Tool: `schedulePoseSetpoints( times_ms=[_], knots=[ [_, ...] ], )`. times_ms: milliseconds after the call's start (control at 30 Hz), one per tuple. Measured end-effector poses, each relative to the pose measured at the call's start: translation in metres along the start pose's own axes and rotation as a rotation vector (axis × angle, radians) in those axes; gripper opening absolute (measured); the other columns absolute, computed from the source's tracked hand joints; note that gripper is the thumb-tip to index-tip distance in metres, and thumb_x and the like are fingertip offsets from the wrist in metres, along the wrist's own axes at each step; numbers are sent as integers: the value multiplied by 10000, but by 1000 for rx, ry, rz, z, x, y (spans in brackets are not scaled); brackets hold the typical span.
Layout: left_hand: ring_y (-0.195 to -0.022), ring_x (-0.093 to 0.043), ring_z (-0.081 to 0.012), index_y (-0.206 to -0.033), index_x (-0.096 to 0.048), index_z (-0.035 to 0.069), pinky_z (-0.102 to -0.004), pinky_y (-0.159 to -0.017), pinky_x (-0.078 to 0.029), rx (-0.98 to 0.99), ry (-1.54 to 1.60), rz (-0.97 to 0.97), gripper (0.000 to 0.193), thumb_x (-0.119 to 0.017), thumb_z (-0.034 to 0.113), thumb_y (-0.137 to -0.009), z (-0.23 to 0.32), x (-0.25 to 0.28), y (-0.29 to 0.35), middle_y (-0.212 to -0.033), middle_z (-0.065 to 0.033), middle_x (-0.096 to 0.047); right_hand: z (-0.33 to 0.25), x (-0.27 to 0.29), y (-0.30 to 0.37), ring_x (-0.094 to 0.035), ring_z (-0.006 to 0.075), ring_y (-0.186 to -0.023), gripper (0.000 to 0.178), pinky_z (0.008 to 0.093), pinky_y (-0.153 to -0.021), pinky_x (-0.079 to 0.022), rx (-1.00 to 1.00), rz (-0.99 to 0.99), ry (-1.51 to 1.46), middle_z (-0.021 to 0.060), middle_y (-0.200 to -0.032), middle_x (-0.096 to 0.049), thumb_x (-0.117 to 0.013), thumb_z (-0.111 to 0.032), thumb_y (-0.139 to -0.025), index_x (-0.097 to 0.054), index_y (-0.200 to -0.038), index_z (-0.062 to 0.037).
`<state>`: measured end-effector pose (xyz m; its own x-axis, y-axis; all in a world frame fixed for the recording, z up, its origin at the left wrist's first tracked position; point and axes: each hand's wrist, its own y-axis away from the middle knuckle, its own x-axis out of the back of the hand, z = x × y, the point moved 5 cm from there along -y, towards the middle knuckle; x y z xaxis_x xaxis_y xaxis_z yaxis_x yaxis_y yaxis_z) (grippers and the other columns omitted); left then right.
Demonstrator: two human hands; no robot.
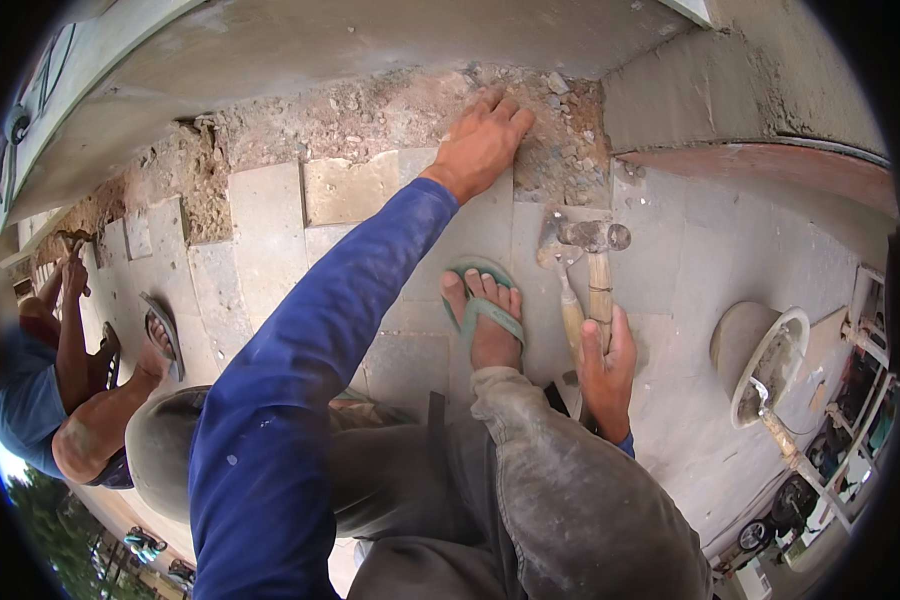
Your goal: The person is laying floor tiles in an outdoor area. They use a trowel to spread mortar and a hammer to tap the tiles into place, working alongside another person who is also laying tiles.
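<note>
My left hand (pixel 482 145), at the end of a blue sleeve, reaches over a strip of broken rubble (pixel 380 115) along the wall's foot. Its fingers are spread a little and bent down onto the debris; the fingertips are partly hidden, and nothing shows in them. Lower right, my right hand (pixel 610 375) is closed round the wooden handle of a hammer (pixel 592 236), whose head is dusty metal. Beside the hammer, a trowel (pixel 571 300) with a wooden handle lies almost parallel, its blade partly behind the hammer head. Whether my right hand also touches the trowel, I cannot tell.
My sandalled foot (pixel 490 320) stands on the grey paving tiles (pixel 400 365). At the right a tilted bucket (pixel 770 365) holds another trowel (pixel 770 415). A plastered wall (pixel 420 40) bounds the far side. Another person (pixel 30 390) crouches at the left by the tile edge.
</note>
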<state>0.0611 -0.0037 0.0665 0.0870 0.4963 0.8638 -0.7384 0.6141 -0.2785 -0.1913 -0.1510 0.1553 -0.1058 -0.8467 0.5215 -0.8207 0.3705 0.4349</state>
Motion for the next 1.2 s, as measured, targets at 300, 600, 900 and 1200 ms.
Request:
schedulePoseSetpoints(
  times_ms=[300, 600, 900, 1200],
  knots=[
    [-1281, -521, -401, -1099, -593, 59, -468, -1052, -471, -19, 37, -13, 221, -563, 66, -881, 4, 6, 5, -1181, -142, -625, -1, -4, -7, -620, 207, -929, 447, 349, -832, -490, -37, -10, -17, 119, -1028, -674, -587, -328, -1007, -562, -1293, 14],
    [-1298, -511, -395, -1100, -580, 63, -463, -1070, -463, -98, 10, -57, 230, -552, 57, -872, 20, -2, 20, -1168, -132, -611, -2, -6, -9, -618, 212, -921, 469, 349, -834, -486, -33, 17, -59, 146, -1012, -664, -580, -355, -1011, -551, -1285, 25],
    [-1291, -523, -379, -1147, -580, 68, -448, -1057, -469, -31, 110, -98, 257, -547, 72, -892, 20, -1, 7, -1212, -143, -619, 8, -13, -21, -352, 21, -492, 423, 204, -411, -295, 50, 79, -88, -61, -648, -402, -501, -405, -1063, -489, -1284, -44],
    [-1169, -596, -362, -1167, -583, 73, -439, -984, -494, -8, 149, -43, 274, -530, 78, -898, 18, 2, -15, -1235, -167, -630, -25, -44, -52, -414, 53, -558, 441, 218, -440, -351, 57, 252, -530, -8, -765, -451, -471, -410, -1065, -468, -1259, -14]
  ],
)
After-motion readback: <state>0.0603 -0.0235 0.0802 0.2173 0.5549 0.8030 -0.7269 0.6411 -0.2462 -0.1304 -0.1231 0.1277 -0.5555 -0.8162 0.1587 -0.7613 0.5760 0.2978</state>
